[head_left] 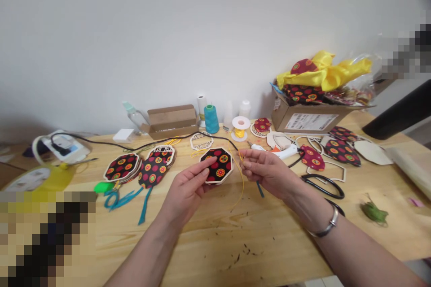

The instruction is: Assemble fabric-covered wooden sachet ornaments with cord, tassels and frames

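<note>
My left hand (193, 181) grips an eight-sided wooden-framed piece (220, 167) faced with dark flowered fabric, thumb on top and fingers beneath. Just right of it, my right hand (264, 168) is pinched around a thin yellow cord (241, 188), whose loose end hangs down over the table. A bit of blue cord (260, 189) shows below the right hand; whether it is held I cannot tell. On the left lie a stack of similar framed pieces (121, 168) and another flowered piece (153, 170) with a blue ribbon (144, 206).
Along the wall stand a teal thread cone (211, 119), a spool of yellow cord (240, 129) and a narrow cardboard box (173, 122). A white glue gun (283, 151) lies behind my right hand. At the back right is a carton (303, 116) heaped with fabric. Green thread (373, 212) lies at right.
</note>
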A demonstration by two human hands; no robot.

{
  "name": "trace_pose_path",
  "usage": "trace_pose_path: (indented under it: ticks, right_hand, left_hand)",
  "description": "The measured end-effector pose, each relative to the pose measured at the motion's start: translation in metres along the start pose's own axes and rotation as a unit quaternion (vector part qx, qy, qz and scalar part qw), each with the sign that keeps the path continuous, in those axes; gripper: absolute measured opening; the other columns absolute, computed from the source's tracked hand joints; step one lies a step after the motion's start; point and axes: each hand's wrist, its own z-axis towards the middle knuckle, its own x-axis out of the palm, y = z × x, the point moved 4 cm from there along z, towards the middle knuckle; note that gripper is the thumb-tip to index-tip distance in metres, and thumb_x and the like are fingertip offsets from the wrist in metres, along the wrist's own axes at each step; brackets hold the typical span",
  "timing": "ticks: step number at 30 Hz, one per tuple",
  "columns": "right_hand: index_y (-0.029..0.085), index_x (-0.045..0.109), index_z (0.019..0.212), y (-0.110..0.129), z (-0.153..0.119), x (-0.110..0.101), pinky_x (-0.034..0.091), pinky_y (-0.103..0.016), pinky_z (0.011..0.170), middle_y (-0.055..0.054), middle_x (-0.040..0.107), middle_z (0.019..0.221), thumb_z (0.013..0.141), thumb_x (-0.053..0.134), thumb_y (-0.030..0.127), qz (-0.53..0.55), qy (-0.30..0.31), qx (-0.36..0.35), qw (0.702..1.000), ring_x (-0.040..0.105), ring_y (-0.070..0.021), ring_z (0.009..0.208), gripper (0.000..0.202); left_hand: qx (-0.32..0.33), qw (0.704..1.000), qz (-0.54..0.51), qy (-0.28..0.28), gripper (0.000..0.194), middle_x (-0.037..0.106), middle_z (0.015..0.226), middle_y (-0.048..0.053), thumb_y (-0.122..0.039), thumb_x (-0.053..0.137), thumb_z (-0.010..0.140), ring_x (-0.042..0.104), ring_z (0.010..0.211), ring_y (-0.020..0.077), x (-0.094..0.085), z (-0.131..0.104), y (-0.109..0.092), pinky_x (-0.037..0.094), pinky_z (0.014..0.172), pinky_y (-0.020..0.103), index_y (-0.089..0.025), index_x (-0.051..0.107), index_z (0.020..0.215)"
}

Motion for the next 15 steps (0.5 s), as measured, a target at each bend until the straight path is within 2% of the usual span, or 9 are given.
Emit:
trace_pose_path:
  ticks: [6, 15]
  right_hand:
    - [0.013, 0.062, 0.080, 0.004, -0.003, 0.002, 0.025, -0.022, 0.048, 0.002, 0.053, 0.062, 0.060, 0.075, 0.030, -0.072, -0.025, -0.026, 0.997, 0.042, -0.0068, 0.054, 0.028]
    - [0.014, 0.061, 0.076, 0.008, -0.013, 0.008, 0.027, -0.022, 0.049, 0.002, 0.055, 0.062, 0.072, 0.066, 0.034, -0.202, -0.027, -0.039, 0.978, 0.039, -0.0063, 0.052, 0.021]
  left_hand:
    - [-0.004, 1.000, 0.001, -0.013, 0.029, 0.069, 0.108, 0.014, -0.019, 0.069, 0.073, 0.066, 0.095, 0.0243, 0.000, 0.000, -0.002, 0.054, 0.076, 0.031, -0.015, 0.071, 0.102]
    - [-0.001, 1.000, -0.009, -0.002, 0.027, 0.069, 0.109, 0.014, -0.018, 0.065, 0.077, 0.066, 0.096, 0.0232, -0.003, 0.003, -0.001, 0.054, 0.078, 0.030, -0.015, 0.070, 0.103]
